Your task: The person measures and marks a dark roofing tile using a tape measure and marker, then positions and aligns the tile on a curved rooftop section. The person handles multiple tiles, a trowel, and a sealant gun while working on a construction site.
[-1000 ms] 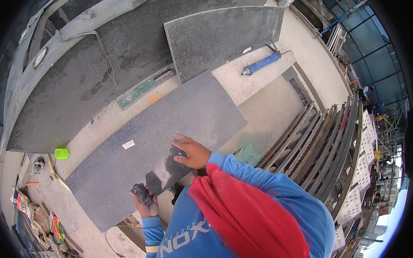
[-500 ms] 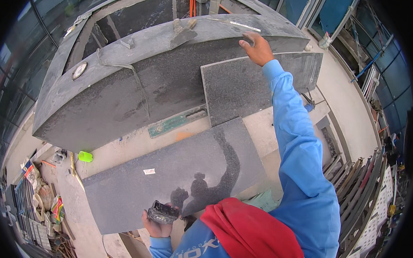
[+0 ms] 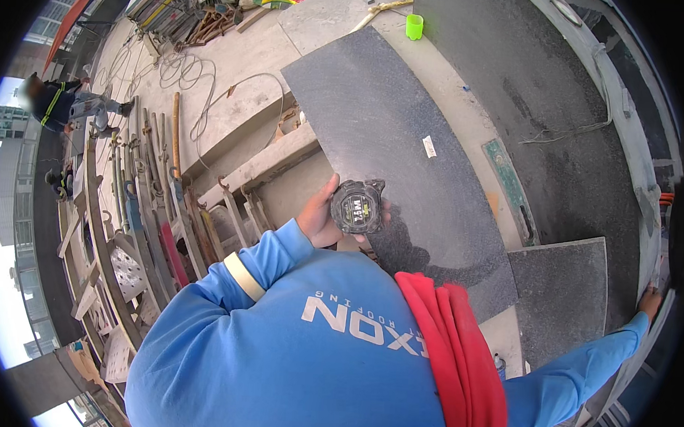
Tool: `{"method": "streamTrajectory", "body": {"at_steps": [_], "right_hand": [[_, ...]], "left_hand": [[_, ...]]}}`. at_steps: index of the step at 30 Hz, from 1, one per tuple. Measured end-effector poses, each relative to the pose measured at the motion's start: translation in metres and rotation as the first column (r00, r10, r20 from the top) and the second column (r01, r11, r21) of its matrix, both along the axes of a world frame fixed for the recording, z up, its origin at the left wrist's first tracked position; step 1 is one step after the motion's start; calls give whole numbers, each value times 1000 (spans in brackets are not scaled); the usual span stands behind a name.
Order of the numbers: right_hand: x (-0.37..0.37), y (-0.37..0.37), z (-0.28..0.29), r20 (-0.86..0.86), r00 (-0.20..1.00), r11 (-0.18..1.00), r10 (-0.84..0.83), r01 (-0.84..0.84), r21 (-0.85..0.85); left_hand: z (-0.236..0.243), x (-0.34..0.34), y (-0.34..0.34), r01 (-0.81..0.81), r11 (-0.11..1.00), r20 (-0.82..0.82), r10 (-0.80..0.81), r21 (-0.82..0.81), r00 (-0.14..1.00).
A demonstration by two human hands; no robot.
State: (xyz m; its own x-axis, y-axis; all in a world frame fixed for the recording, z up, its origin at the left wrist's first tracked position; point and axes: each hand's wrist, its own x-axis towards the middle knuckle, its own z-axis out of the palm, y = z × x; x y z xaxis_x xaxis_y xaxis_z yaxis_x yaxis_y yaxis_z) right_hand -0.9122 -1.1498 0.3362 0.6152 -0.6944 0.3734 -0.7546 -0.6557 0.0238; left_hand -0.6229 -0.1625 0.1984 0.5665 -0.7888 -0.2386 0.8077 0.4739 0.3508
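My left hand is wrapped round a black tape measure, held in front of my chest above a dark grey stone slab. The slab lies flat and carries a small white label. Far out at the right, my right hand reaches to the top ledge of a curved, grey stone-clad wall. Its fingers are small and partly hidden at the ledge, so their grip does not show. A second slab leans against the wall below that arm.
A green level and a bright green cup lie between slab and wall. Metal props and frames crowd the left, with loose cable on the floor. Another person stands at the far left.
My view has swung left, bringing the props and another person into sight. The tape measure remains in my left hand. My right hand now reaches lower against the ledge at the picture's right.
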Motion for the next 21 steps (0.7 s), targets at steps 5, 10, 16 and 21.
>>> {"method": "streamTrajectory", "body": {"at_steps": [5,10,16,21], "right_hand": [[-7,105,55,365,928,997,-73,55,61],[51,354,102,755,645,991,-116,28,128],[278,720,-88,501,859,351,109,-505,789],[412,917,-203,338,938,-69,76,-333,940]], "left_hand": [[-15,19,16,-37,992,-87,48,124,995],[-27,43,49,20,960,-101,8,279,995],[-47,127,80,286,727,126,-455,623,881],[-47,211,116,91,607,508,-729,789,459]]}}
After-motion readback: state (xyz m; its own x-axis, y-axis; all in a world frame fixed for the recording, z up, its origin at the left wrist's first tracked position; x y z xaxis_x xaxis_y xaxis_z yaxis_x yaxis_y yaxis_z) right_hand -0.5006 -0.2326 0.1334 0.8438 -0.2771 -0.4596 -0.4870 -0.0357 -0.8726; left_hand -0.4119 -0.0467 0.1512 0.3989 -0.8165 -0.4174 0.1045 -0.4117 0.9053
